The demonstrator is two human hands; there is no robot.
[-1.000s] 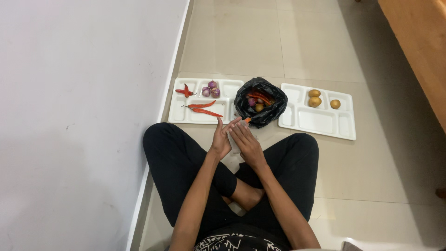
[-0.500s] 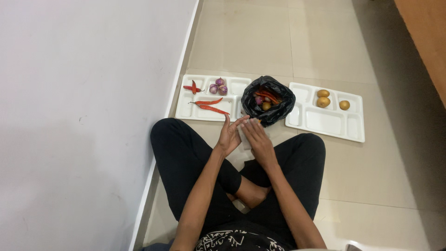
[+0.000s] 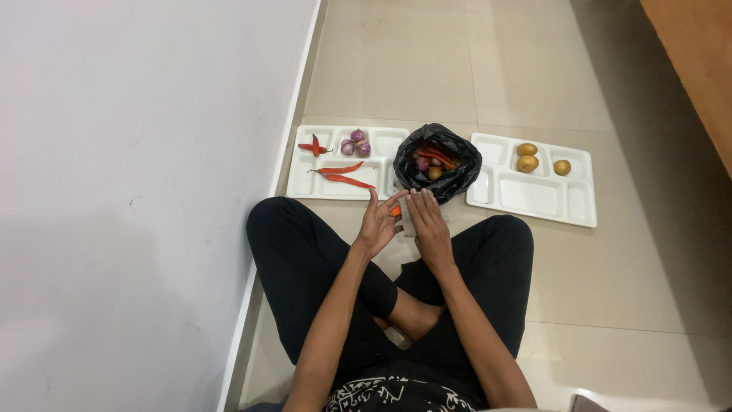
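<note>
A: The person is sitting cross-legged at the bottom centre of the frame, both hands meeting just above the knees. The left hand [image 3: 376, 223] is standing palm-inward, fingers spread and pointing up the frame.

B: And something small and orange-red [image 3: 396, 211] is peeking out between the two hands, right at the left hand's fingertips. It is too small to name; whether the fingers are pinching it or only touching it, nobody can tell from here.

A: The right hand [image 3: 429, 226] is lying flat beside it, back toward the camera, fingers stretched out and close together, not curled round anything visible.

B: Just above the fingertips, at centre frame, a black bag [image 3: 438, 161] is sitting open, showing red chillies and small round vegetables inside.

A: Left of the bag, a white compartment tray [image 3: 305, 183] is holding two long red chillies [image 3: 343, 174] in its lower section, another chilli [image 3: 314, 146] in the upper left pocket, and purple onions [image 3: 355, 143] beside that.

B: Right of the bag, a second white tray [image 3: 534, 197] is carrying three potatoes [image 3: 528, 157] along its upper pockets.
</note>
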